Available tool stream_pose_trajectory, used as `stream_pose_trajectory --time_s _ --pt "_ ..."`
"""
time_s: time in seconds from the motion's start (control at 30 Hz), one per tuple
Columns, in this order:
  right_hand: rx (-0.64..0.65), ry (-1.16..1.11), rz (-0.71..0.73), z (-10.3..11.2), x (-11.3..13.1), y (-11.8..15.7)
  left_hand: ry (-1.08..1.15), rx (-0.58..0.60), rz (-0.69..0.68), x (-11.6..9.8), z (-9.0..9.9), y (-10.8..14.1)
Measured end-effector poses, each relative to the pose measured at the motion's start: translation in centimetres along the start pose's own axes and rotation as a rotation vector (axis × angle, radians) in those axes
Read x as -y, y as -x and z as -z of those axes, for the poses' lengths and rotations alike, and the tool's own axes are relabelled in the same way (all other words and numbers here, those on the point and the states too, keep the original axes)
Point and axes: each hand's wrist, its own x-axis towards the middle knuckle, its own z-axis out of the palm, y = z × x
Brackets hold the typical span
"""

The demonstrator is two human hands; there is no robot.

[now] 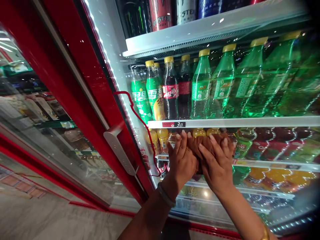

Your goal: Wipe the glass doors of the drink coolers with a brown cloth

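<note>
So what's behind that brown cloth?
Yellow bottle tops peek out above the brown cloth. The cloth, left hand and right hand hide whatever's lower.

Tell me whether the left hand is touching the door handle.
Apart. The head view shows the left hand over the glass, well to the right of the handle, with red door frame visible between them.
</note>
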Motion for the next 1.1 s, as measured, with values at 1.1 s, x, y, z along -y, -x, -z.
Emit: stream_pose_trajectory --time_s 1.1 --pt "-0.124 0.146 -0.120 2.6 -6.4 2.0 0.166 -0.049 -0.049 -4.3 -2.4 -2.4"
